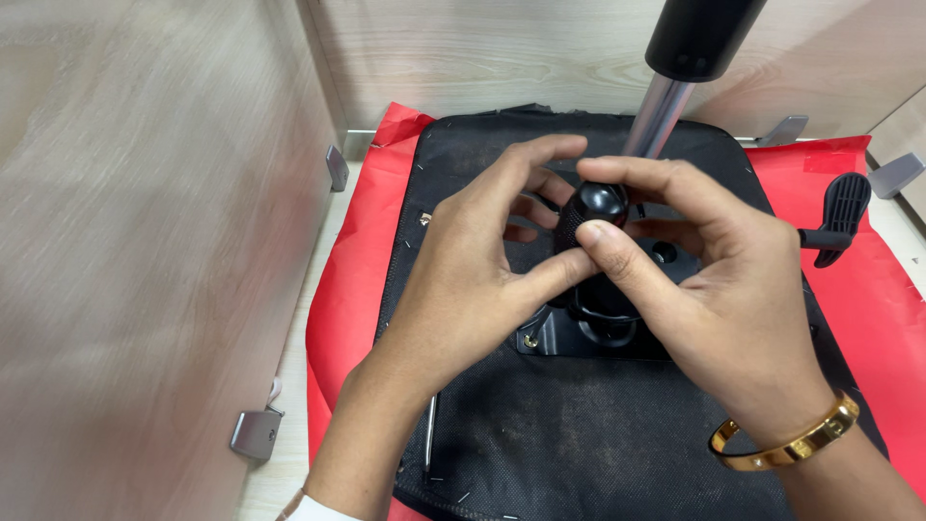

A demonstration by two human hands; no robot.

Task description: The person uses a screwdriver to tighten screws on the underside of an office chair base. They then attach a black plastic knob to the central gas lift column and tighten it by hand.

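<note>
We curl our left hand (463, 280) and right hand (719, 299), a gold bangle (786, 446) on its wrist, fingers pinched around a black knob (596, 207) mid-seat on the black chair underside (579, 434). Beyond, a chrome post (661, 116) rises; red cloth (342, 309) reaches the wooden walls (145, 241).

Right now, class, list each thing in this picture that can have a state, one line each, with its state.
Left hand: fingers curled around the black knob, thumb pressed to it.
Right hand: thumb and forefinger pinching the black knob.
Black knob: upright, held by both hands.
Metal plate: lying flat on the black fabric.
Black fabric: stapled down, dusty.
Chrome column: standing tilted, black sleeve on top.
Black lever: sticking out to the right, untouched.
Gold bangle: on the right wrist.
</note>
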